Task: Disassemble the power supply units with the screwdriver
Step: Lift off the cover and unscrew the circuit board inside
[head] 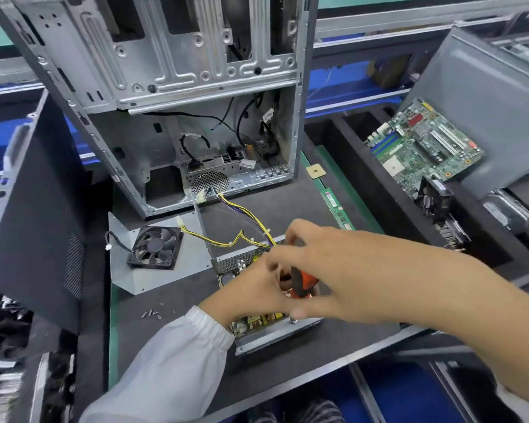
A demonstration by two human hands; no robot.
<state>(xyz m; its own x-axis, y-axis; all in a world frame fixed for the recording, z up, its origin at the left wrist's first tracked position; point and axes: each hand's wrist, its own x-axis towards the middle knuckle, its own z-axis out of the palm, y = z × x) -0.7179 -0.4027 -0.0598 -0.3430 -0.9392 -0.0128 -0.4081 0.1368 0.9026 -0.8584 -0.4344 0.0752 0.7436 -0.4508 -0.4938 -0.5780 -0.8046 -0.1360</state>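
An opened power supply unit (277, 331) lies on the dark mat, its circuit board and mesh wall exposed. My right hand (324, 270) grips the red-and-black screwdriver (303, 283) from above, pointing down into the unit. My left hand (248, 290), in a white sleeve, reaches into the unit beside the screwdriver. Its fingers are curled and partly hidden by my right hand, so what they hold is unclear. Yellow and black cables (217, 241) run from the unit. Its removed cover plate (162, 276) with a black fan (155, 247) lies to the left.
Loose screws (151, 314) lie on the mat left of my left wrist. An empty computer case (196, 117) stands behind. A RAM stick (336, 206) and a CPU (315, 171) lie right of it. A motherboard (425, 145) sits at the right, and a dark side panel (34, 224) leans at the left.
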